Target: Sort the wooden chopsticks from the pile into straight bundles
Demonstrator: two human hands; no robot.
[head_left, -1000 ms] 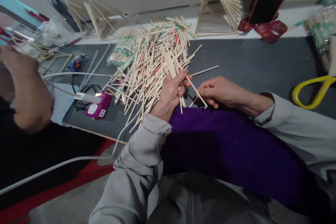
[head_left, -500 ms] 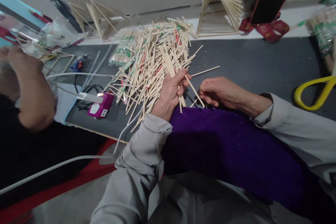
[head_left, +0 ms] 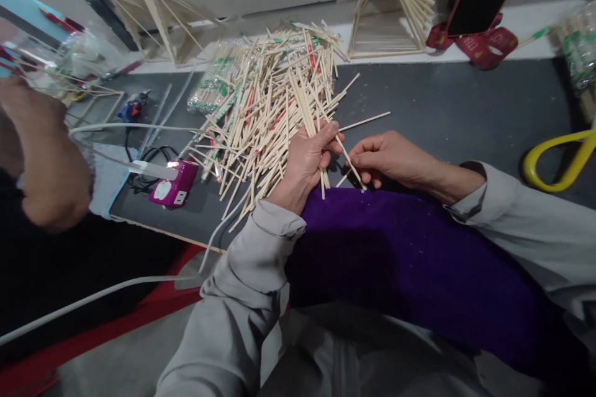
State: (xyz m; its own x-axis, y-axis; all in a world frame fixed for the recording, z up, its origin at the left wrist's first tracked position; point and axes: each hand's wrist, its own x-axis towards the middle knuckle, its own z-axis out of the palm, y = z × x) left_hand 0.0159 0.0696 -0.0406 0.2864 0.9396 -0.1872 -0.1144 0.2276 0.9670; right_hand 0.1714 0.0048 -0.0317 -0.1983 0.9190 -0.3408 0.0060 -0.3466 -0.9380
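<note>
My left hand [head_left: 311, 152] is closed around a small bundle of wooden chopsticks [head_left: 302, 102]. One chopstick [head_left: 351, 164] slants out from under its thumb, down and to the right. Close to that stick's lower part is my right hand [head_left: 379, 158], its fingers curled together in a pinch. Whatever lies between those fingertips is hidden by the hand and the slanting stick. A big loose pile of chopsticks [head_left: 261, 93], some with green or red paper, spreads on the dark table [head_left: 447, 105] beyond my left hand.
Frames of glued sticks [head_left: 395, 6] stand along the wall. At left are a purple power adapter [head_left: 174, 183] with a white cable, a glue gun [head_left: 133, 107] and a co-worker's arm [head_left: 51, 149]. Yellow scissors [head_left: 554, 164] lie at right. Purple cloth [head_left: 395, 248] covers my lap.
My right hand has shifted slightly left and its fingertips have come up to the slanting chopstick. My left hand keeps its hold. The whole view has moved a little.
</note>
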